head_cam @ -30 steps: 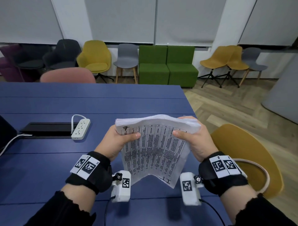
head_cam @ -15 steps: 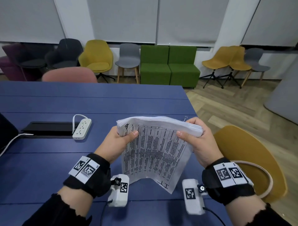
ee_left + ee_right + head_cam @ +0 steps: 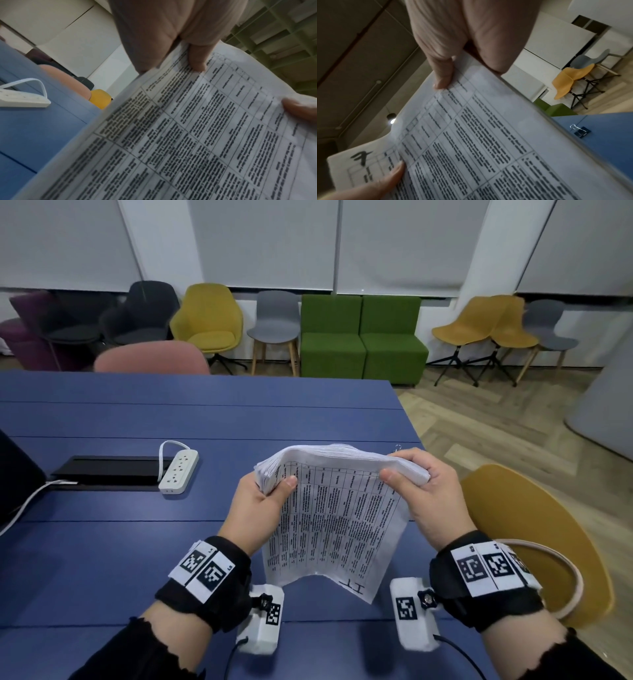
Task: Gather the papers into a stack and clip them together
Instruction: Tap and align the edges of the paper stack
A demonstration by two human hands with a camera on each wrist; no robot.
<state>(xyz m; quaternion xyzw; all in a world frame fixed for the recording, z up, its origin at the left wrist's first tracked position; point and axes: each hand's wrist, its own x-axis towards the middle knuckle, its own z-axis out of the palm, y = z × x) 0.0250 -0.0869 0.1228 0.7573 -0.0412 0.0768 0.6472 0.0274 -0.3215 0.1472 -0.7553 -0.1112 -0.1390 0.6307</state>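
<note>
A thick stack of printed papers (image 3: 337, 515) with table text stands on its lower edge above the blue table (image 3: 171, 412), the top bent toward me. My left hand (image 3: 263, 494) grips its upper left corner, thumb on the front sheet. My right hand (image 3: 416, 484) grips the upper right corner the same way. The same stack of papers (image 3: 188, 135) fills the left wrist view, and the stack of papers (image 3: 479, 142) fills the right wrist view. A black binder clip (image 3: 581, 131) lies on the table behind the stack; only its wire loop (image 3: 397, 447) shows in the head view.
A white power strip (image 3: 178, 471) and a black cable tray (image 3: 109, 470) lie on the table to the left. A dark object (image 3: 17, 474) sits at the far left edge. A yellow chair (image 3: 534, 542) stands at the table's right. Several chairs and green seats line the wall.
Both hands and the stack have shifted slightly to the right and away from me; the top edge bends over more. The clip's wire loop has come into sight behind my right hand.
</note>
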